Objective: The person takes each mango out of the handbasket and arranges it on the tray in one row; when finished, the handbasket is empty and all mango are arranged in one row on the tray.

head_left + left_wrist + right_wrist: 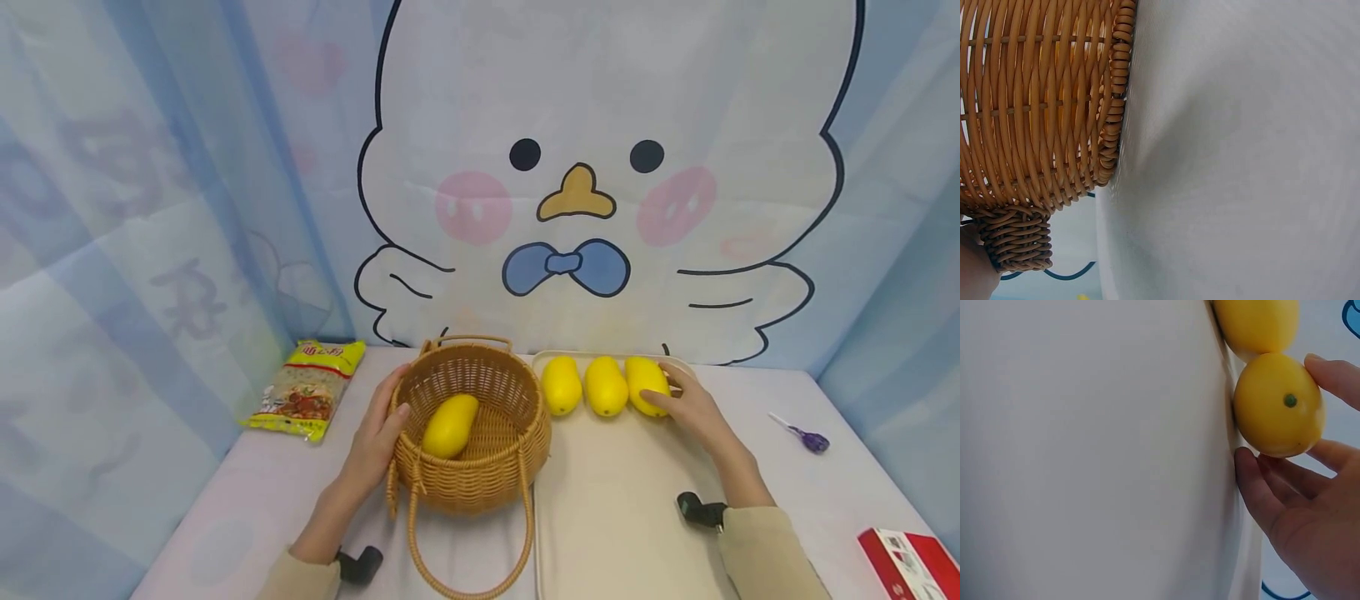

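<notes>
A round wicker basket (472, 487) stands on the table with one yellow mango (450, 427) lying inside. My left hand (377, 433) holds the basket's left side, thumb over the rim and fingers along the outer wall. Three more yellow mangoes sit in a row at the far end of a cream tray (607, 508): a left one (562, 385), a middle one (606, 386) and a right one (647, 385). Around the right mango, my right hand (686, 404) has its thumb on the near side and its fingers on the far side. In the right wrist view this mango (1279, 406) shows a green stem spot.
A yellow food packet (307, 390) lies at the back left. To the right of the tray are a purple lollipop (812, 440) and a red and white box (911, 562). The basket's handle (472, 594) hangs toward the front. A cartoon-printed curtain (570, 100) closes off the back.
</notes>
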A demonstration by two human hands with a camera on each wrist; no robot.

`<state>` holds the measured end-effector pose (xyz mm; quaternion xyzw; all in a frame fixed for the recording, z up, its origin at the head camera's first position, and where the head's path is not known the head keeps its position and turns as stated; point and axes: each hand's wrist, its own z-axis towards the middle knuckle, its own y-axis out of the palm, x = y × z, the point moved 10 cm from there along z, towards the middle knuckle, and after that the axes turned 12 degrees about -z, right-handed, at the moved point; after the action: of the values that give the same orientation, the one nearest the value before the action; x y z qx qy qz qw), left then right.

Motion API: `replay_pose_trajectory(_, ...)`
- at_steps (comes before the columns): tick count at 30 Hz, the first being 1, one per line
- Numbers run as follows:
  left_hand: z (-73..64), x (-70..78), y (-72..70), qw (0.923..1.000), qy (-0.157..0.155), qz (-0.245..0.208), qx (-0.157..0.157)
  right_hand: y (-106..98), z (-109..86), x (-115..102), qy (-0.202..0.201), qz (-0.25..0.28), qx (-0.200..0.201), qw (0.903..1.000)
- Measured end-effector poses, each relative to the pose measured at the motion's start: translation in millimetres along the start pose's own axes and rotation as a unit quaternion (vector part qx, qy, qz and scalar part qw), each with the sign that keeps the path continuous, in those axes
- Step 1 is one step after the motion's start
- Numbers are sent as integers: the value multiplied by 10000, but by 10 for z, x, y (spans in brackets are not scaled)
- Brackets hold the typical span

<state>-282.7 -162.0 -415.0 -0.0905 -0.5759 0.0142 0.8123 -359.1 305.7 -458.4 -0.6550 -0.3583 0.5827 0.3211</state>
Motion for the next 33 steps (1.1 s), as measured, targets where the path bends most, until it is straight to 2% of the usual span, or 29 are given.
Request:
replay_pose_trajectory(8, 2, -5, 8, 10000, 22, -32, -17, -108, -13, -45, -238, -139, 286, 9992)
replay_pose_trajectory(19, -3, -3, 3, 10000, -49, -52, -10, -238, -12, -191, -475, -623, 243, 9966)
replay_pose_trajectory(27, 0, 45, 0, 10000, 0, -57, -3, -448, -35, -550, -1133, -979, 367, 9880)
replay_pose_trajectory(33, -4, 15, -3, 10000, 40, -28, 4, -561, -100, -936, -1610, -1264, 367, 9781)
